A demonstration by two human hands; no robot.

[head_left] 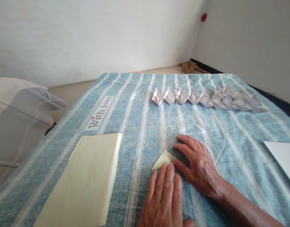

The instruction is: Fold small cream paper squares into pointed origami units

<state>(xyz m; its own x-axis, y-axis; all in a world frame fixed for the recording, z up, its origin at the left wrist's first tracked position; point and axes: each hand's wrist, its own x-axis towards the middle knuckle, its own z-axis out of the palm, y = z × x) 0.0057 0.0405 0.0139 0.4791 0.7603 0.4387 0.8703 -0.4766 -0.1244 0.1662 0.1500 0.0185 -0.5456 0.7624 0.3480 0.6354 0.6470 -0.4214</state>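
Observation:
A small piece of folded paper [165, 156], pale yellow and triangular with its peak pointing away from me, lies flat on the striped cloth. My left hand [162, 197] rests palm down with its fingers stretched out, the fingertips pressing on the near edge of the paper. From the right, my right hand [194, 159] touches the paper's right corner with its thumb. Its other fingers are apart and reach forward over the cloth. Part of the paper's lower edge is hidden under my left fingertips.
Several folded paper boats [181, 96] stand in a row at the back, bunched together on the right. A stack of pale yellow paper [85, 179] lies on the left. White sheets [283, 156] are at the right edge. Blue striped cloth [133, 126] covers the table.

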